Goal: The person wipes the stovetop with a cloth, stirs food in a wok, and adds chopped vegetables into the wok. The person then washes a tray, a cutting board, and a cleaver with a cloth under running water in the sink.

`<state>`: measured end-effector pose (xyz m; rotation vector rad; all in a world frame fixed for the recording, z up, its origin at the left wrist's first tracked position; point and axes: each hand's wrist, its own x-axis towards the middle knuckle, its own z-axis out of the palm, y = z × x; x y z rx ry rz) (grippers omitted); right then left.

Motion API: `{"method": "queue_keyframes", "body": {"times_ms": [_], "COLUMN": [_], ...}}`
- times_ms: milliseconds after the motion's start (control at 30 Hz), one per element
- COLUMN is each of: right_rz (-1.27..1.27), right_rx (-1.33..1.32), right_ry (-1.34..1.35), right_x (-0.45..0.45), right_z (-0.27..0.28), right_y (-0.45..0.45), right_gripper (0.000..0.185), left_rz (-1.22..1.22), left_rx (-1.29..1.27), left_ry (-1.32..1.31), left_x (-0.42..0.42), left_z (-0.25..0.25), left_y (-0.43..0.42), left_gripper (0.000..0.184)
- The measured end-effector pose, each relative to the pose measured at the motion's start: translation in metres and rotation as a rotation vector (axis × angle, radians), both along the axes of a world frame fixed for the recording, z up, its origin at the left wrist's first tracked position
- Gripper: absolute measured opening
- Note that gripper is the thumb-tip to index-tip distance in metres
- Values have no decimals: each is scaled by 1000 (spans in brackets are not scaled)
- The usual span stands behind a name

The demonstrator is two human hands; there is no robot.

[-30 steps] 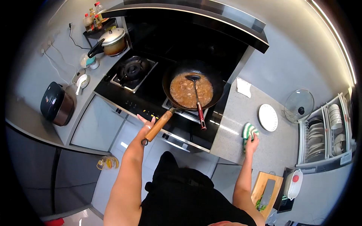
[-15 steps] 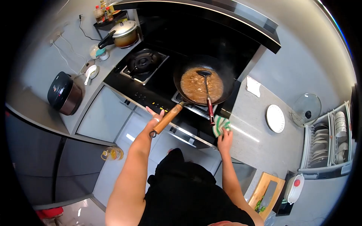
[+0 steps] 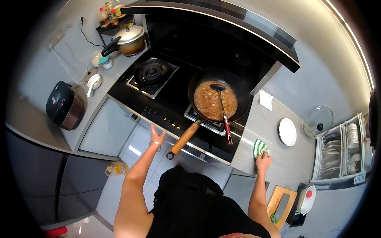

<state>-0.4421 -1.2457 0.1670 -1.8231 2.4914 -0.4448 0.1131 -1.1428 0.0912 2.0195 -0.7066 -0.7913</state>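
Observation:
My right hand (image 3: 263, 161) is closed on a green-and-white striped cloth (image 3: 260, 147), which rests on the grey counter to the right of the stove. Fingers apart and holding nothing, my left hand (image 3: 157, 137) hovers by the stove's front edge, left of the wok's wooden handle (image 3: 185, 138). The black wok (image 3: 243, 104) stands on the right burner with brown, saucy food (image 3: 210, 104) inside. A ladle with a red handle (image 3: 227, 129) leans across the wok, its black bowl resting in the food.
On the right counter (image 3: 254, 127) lie a white plate (image 3: 287, 132), a glass lid (image 3: 318, 122) and a dish rack (image 3: 344, 174). A knife (image 3: 282, 206) sits on a cutting board (image 3: 274, 200). A pressure cooker (image 3: 133, 41) and rice cooker (image 3: 65, 105) stand left; an oil bottle (image 3: 116, 168) is on the floor.
My right hand has moved the striped cloth rightward, from the stove's edge onto the counter. My left hand has shifted away from the wok handle, to its left. The view has shifted slightly.

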Motion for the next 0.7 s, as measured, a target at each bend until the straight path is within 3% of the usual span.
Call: {"method": "queue_keyframes", "body": {"times_ms": [67, 100, 167, 233, 333, 433, 467, 500, 567, 633, 700], "right_rz": [-77, -117, -18, 81, 279, 511, 521, 475, 375, 219, 68], "right_rx": [3, 7, -70, -77, -135, -140, -112, -152, -224, -320, -238], "right_ry": [38, 57, 78, 44, -79, -360, -560, -590, -648, -667, -502], "right_x": [36, 54, 78, 106, 138, 147, 144, 138, 108, 63, 24], "right_z": [13, 16, 0, 1, 7, 5, 6, 6, 4, -5, 9], "right_y": [-6, -4, 0, 9, 34, 56, 58, 55, 47, 31, 24], "right_gripper": [37, 37, 34, 30, 22, 23, 22, 21, 20, 20, 24], "left_rz": [215, 238, 283, 157, 26, -56, -77, -106, -37, -105, -142], "left_rx": [15, 15, 19, 41, 49, 91, 110, 163, 179, 225, 227], "left_ry": [190, 339, 634, 714, 749, 689, 653, 631, 666, 961, 1113], "left_x": [3, 9, 18, -7, -49, -65, -65, -68, -82, -72, -77], "left_z": [23, 8, -32, -16, 20, 24, 25, 28, 34, -23, -34], "left_y": [3, 1, 1, 3, -1, -6, -8, -9, -12, -16, -15], "left_gripper": [72, 65, 52, 52, 58, 69, 73, 86, 95, 69, 53]}}
